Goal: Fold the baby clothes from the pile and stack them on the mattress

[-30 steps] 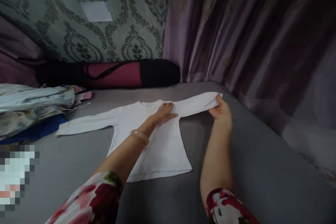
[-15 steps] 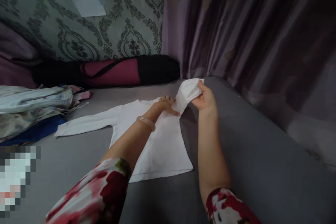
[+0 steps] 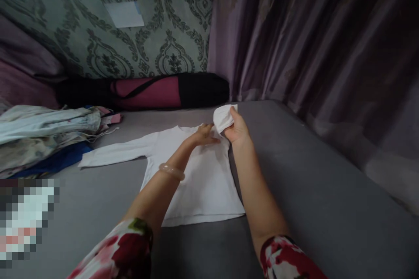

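A white long-sleeved shirt (image 3: 203, 183) lies spread on the grey bed surface (image 3: 310, 174), its neckline away from me and its hem towards me. The left sleeve (image 3: 118, 154) stretches flat out to the side. With my right hand (image 3: 238, 127) I grip the cuff end of the other sleeve (image 3: 223, 117), lifted and bent inward above the shoulder. My left hand (image 3: 206, 134) rests on the shirt near that shoulder, its fingers apart, close beside the raised sleeve. A pale bangle (image 3: 172, 171) sits on my left wrist.
A pile of clothes (image 3: 49, 126) lies at the left, with a blue garment (image 3: 62, 160) at its bottom. Along the patterned wall (image 3: 163, 17) rests a long black and maroon bag (image 3: 157, 91). Purple curtains (image 3: 248, 30) hang at the back right. A blurred patch covers the lower left.
My right hand has brought the sleeve end left and slightly down, towards my left hand, and the sleeve now folds over more. My left hand stays at the shoulder. The view has shifted slightly.
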The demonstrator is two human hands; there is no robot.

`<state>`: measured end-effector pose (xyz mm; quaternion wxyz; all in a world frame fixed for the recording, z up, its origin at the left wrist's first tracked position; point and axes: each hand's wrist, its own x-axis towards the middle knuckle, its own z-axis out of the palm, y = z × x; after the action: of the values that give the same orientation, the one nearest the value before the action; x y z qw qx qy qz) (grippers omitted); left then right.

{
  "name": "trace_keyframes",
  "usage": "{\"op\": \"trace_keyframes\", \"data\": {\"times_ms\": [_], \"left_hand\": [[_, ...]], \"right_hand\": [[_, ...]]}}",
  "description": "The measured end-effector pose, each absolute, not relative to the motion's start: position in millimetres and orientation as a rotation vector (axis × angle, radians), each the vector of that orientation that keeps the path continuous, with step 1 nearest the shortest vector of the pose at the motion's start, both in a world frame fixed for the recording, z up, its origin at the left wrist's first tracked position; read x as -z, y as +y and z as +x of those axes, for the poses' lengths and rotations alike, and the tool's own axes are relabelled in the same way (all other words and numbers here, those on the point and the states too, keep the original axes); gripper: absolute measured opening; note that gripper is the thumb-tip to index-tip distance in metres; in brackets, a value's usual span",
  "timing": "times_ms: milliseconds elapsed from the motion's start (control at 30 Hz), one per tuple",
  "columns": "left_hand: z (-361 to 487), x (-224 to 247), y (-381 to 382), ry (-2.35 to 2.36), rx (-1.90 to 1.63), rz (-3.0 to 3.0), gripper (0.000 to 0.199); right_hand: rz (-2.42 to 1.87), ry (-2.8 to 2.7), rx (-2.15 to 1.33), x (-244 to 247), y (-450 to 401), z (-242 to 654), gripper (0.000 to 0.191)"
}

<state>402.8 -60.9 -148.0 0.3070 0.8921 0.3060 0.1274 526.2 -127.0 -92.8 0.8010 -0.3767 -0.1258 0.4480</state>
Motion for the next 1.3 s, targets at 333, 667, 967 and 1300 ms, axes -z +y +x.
{"op": "trace_keyframes", "data": {"times_ms": [333,667,967,1300], "left_hand": [[307,149,-75,0.93,-0.788,0.876,0.052],[309,169,-64,1.022,-0.933,1.026,0.048],[302,163,-66,0.985,-1.066,1.093,0.045],[295,173,-58,1.246,-1.062,1.443,0.045]], "right_hand": [[-1.407,-1.177,-0.833,141,-126,439,0.048],[-1.357,-0.656,-0.92,128,-126,525,0.054],[-1.934,-0.96,-0.507,150,-122,535,0.047],[-2.335,-1.617,-0.136,176,-138,484,0.065]]}}
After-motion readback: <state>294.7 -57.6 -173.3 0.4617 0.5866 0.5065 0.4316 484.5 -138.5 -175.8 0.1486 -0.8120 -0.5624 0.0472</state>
